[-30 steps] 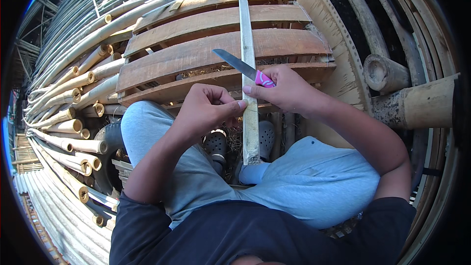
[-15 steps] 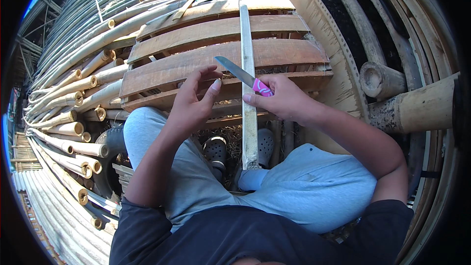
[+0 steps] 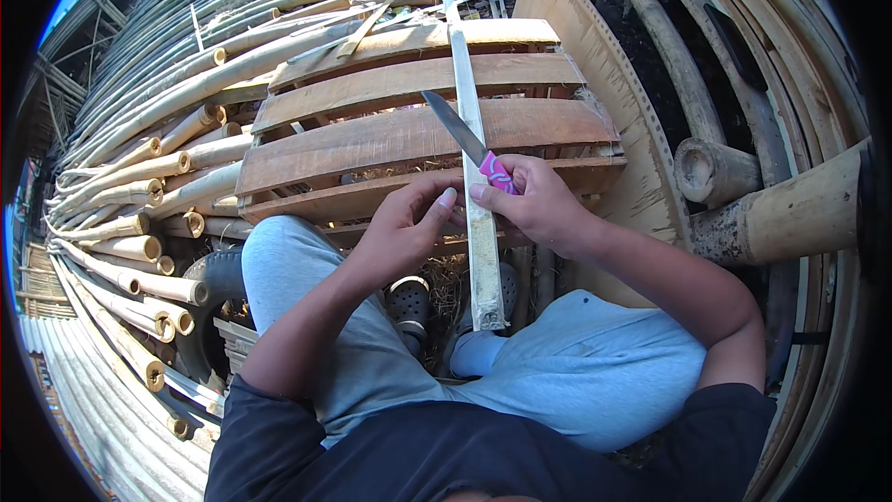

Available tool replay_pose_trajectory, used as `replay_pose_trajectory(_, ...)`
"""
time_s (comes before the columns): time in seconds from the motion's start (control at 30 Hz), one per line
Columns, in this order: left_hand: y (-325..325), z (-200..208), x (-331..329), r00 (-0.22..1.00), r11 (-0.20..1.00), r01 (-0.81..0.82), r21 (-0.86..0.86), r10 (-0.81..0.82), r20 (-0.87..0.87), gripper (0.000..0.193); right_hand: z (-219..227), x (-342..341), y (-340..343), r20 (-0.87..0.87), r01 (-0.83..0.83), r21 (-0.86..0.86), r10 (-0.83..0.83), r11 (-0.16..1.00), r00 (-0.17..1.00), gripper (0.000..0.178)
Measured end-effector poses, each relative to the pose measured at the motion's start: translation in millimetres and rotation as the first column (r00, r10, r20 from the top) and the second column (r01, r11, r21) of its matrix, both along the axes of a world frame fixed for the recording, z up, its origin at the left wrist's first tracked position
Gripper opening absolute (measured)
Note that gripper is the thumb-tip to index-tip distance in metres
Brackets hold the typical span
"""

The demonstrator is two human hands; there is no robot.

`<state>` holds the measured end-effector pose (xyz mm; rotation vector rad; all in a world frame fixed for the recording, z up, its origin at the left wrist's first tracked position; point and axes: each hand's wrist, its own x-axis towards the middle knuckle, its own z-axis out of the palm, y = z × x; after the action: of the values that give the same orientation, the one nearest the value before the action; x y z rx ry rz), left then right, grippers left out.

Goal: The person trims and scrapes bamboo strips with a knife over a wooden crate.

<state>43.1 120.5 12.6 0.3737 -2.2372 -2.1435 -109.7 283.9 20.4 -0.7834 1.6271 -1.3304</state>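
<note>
My right hand (image 3: pixel 536 202) is closed around the pink, white-patterned handle (image 3: pixel 496 173) of a knife. Its bare blade (image 3: pixel 454 126) points up and to the left, crossing over a long pale bamboo strip (image 3: pixel 469 107). The thumb of that hand lies over the strip. On the strip's left side, my left hand (image 3: pixel 413 216) is half curled, thumb and fingers apart, with fingertips close to the strip's edge; whether they touch it is hard to see. The strip rests across a slatted wooden bench (image 3: pixel 372 137), its near end between my knees.
Stacked bamboo poles (image 3: pixel 139 191) fill the left, above corrugated sheeting (image 3: pixel 102 390) and a tyre (image 3: pixel 216 279). To the right stand a plywood sheet (image 3: pixel 595 84), a cut bamboo stump (image 3: pixel 711 170) and a thick bamboo pole (image 3: pixel 790 214). Wood scraps (image 3: pixel 367 28) lie on the bench's far edge.
My left hand has moved right and slightly down, up to the strip. The knife blade has tilted steeper. The strip's near end has shifted slightly right and toward me.
</note>
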Motion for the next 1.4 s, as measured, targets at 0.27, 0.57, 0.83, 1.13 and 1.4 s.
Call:
replay_pose_trajectory(0.27,0,1,-2,0.997,0.999,0.007,0.036,-0.004,-0.077,0.041,11,6,2,0.057,-0.073,-0.104,0.079,0.992,0.995,0.028)
replay_pose_trajectory(0.57,-17,1,-12,0.957,0.849,-0.127,0.513,0.240,-0.161,0.067,15,-18,5,0.212,-0.386,-0.027,0.383,0.922,0.899,0.044)
replay_pose_trajectory(0.83,-21,6,-10,0.848,0.770,-0.469,0.432,0.530,-0.024,0.041,40,-40,14,-0.456,-0.224,0.159,0.272,0.962,0.847,0.051)
replay_pose_trajectory(1.13,-30,12,-8,0.838,0.777,-0.510,0.370,0.546,0.008,0.040,57,-43,19,-0.482,-0.274,0.199,0.337,0.941,0.809,0.049)
replay_pose_trajectory(1.4,-85,29,7,0.937,0.892,-0.346,0.292,0.343,0.062,0.052,47,-48,18,-0.535,-0.180,0.205,0.264,0.962,0.803,0.046)
